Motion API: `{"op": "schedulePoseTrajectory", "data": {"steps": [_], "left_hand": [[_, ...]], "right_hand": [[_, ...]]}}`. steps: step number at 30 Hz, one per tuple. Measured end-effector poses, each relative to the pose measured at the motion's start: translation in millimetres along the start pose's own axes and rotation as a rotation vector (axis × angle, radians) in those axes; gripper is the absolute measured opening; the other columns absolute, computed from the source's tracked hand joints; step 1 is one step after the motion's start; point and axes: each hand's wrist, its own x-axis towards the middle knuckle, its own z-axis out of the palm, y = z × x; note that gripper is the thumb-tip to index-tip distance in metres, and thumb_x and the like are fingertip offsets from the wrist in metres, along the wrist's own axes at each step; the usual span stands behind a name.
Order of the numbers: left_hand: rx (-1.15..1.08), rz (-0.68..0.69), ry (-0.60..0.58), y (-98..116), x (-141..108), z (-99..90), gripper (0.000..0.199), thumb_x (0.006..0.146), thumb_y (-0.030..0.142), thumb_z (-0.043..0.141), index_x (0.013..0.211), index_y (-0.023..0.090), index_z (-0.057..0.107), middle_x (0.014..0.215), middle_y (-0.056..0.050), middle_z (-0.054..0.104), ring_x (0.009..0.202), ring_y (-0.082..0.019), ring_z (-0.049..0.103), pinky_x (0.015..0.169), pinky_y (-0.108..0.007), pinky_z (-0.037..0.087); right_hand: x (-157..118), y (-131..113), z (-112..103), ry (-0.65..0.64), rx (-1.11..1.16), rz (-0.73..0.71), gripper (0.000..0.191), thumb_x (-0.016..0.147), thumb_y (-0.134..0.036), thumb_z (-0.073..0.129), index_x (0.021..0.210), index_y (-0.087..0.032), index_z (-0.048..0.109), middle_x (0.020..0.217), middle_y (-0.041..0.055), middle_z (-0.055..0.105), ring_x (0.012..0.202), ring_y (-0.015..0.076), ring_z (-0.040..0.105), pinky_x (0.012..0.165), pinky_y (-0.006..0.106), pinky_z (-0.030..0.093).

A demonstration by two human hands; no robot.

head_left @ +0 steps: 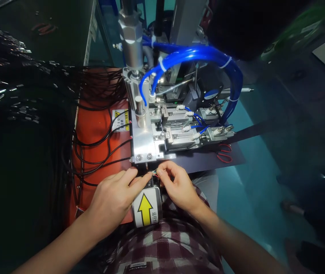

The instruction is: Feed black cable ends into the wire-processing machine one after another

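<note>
Head camera view looks down on two bare hands, which meet just beside the front end of a metal machine (pixel 143 146). Between their fingertips are some thin coloured wires (pixel 154 173), near the front right corner of a red-orange base (pixel 92 120). The right hand (pixel 179 184) has its thumb and index finger pressed together, pinching these wires. The left hand (pixel 113 196) lies with its back upward, and one digit of it reaches to the same wires; I cannot tell whether it also pinches them. Just below the fingertips is a white label (pixel 145 209) with a yellow arrow, which points away from the person. Black cables (pixel 105 83) spread along the left edge of the red-orange base, and some of them end at the left side of the machine, near a yellow and white warning label (pixel 120 120). Thick blue tubes (pixel 191 55) make an arch above the machine. To its right, a red-handled tool (pixel 223 153), which looks like scissors, lies near the right end of a dark board (pixel 202 163). The person wears a checked shirt (pixel 173 243).
</note>
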Motion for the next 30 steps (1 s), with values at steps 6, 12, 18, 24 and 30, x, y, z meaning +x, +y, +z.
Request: {"op": "schedulePoseTrajectory", "data": {"steps": [6,12,18,24,30], "left_hand": [[-0.009,0.003,-0.005,0.3,-0.4,0.7,0.033,0.093,0.015,0.037,0.116,0.017,0.061,0.074,-0.004,0.052,0.057,-0.016,0.049,0.049,-0.026,0.036],[-0.003,-0.005,-0.019,0.6,-1.0,0.6,0.033,0.092,0.015,0.037,0.116,0.017,0.06,0.074,-0.004,0.052,0.057,-0.016,0.047,0.05,-0.026,0.035],[-0.012,-0.012,-0.033,0.8,-0.7,1.3,0.033,0.091,0.014,0.038,0.116,0.017,0.06,0.074,-0.003,0.052,0.057,-0.016,0.048,0.049,-0.026,0.035],[-0.013,-0.024,-0.024,1.1,-1.1,2.1,0.032,0.091,0.014,0.039,0.116,0.018,0.06,0.074,-0.003,0.053,0.057,-0.017,0.049,0.049,-0.027,0.036],[-0.016,-0.022,-0.016,0.8,-1.0,1.3,0.032,0.091,0.014,0.039,0.114,0.018,0.061,0.074,-0.004,0.054,0.057,-0.017,0.049,0.049,-0.027,0.037]], "right_hand": [[-0.3,-0.5,0.5,0.002,0.027,0.008,0.015,0.089,-0.026,0.048,0.076,-0.019,0.051,0.068,-0.0013,0.052,0.06,0.013,0.048,0.057,0.024,0.041],[-0.7,0.7,2.2,0.023,0.013,-0.002,0.014,0.089,-0.026,0.048,0.077,-0.019,0.052,0.068,-0.0015,0.052,0.06,0.0129,0.049,0.057,0.024,0.041],[-2.6,4.8,6.6,0.082,0.023,-0.089,0.012,0.088,-0.02,0.048,0.077,-0.018,0.052,0.07,-0.001,0.051,0.064,0.0129,0.049,0.06,0.025,0.04],[-3.2,9.2,7.0,0.09,0.006,-0.158,0.011,0.087,-0.017,0.049,0.076,-0.018,0.052,0.071,-0.0005,0.052,0.066,0.0136,0.05,0.062,0.026,0.041],[-2.8,4.1,7.7,0.049,0.123,-0.016,0.012,0.088,-0.022,0.048,0.077,-0.019,0.049,0.068,-0.0026,0.05,0.055,0.0113,0.052,0.054,0.024,0.042]]}}
